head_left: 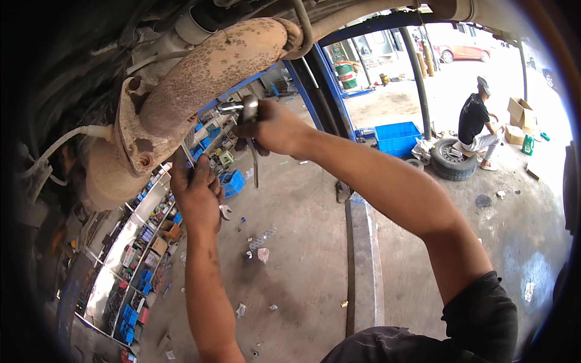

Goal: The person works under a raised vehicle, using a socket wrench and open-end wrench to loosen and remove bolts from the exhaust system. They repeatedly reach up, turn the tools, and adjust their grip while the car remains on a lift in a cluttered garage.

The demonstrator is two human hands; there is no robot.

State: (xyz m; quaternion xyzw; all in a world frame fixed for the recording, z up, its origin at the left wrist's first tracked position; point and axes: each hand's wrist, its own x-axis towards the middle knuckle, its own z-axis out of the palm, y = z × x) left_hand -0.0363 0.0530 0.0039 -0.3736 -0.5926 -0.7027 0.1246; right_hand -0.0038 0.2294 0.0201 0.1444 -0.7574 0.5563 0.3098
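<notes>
Blue bin (396, 140), contents unclear from where I stand; beside a rusty pipe (209, 69), right fingers (245, 130) closed round a ratchet (250, 106), left fingers (202, 172) curled round a wrench (225, 212)

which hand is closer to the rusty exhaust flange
Left. The left hand is just below and right of the flange; the right hand is farther right, holding a ratchet.

Likely a ratchet (250, 109), handle (255, 169) down, wrench (225, 212) below
</notes>
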